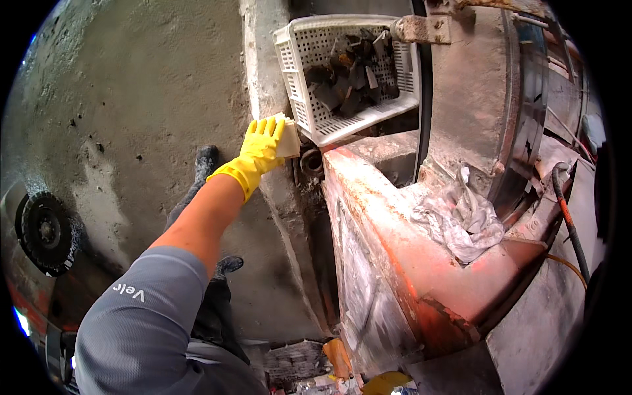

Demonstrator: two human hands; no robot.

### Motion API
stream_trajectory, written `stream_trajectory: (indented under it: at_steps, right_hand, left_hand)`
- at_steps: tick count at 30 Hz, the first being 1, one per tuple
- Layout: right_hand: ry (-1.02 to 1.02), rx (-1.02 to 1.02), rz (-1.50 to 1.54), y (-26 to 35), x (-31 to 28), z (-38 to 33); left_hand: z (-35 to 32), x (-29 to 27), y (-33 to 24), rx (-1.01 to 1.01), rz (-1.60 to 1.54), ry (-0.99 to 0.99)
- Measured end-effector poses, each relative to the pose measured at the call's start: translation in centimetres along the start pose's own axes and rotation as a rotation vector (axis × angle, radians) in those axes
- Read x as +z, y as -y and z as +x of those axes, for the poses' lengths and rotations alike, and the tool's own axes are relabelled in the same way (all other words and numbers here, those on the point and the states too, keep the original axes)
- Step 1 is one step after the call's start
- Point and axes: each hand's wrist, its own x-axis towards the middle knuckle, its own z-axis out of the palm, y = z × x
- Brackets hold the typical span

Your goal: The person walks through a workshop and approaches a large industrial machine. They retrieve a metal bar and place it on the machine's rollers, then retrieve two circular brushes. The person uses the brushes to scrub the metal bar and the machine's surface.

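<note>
My left hand (260, 150), in a yellow rubber glove, reaches out from the lower left and grips a pale, cream-coloured flat block (288, 138). The block is held right at the near lower corner of a white perforated plastic basket (299, 72). The basket holds several dark, flat broken pieces (349, 76). My bare forearm and grey sleeve run back toward the lower left. My right hand is not in sight.
A dusty orange-red machine body (395, 250) fills the centre and right, with a crumpled grey rag (461, 220) on it. A black-and-orange hose (566, 217) runs at the right. A black wheel (45, 230) lies left on the concrete floor (131, 99). My dark shoes (205, 161) are below.
</note>
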Motion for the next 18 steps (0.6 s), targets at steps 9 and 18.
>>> stream_trajectory:
  at_steps: [9,18]
  right_hand:
    - [-0.036,0.001,0.116,-1.5,2.8,0.6]
    - [-0.198,0.007,0.201,-2.3,4.3,3.3]
  left_hand:
    - [-9.6,-12.1,9.9,-0.237,-0.002,0.11]
    - [-30.5,-19.2,22.1,-0.536,0.106,0.005]
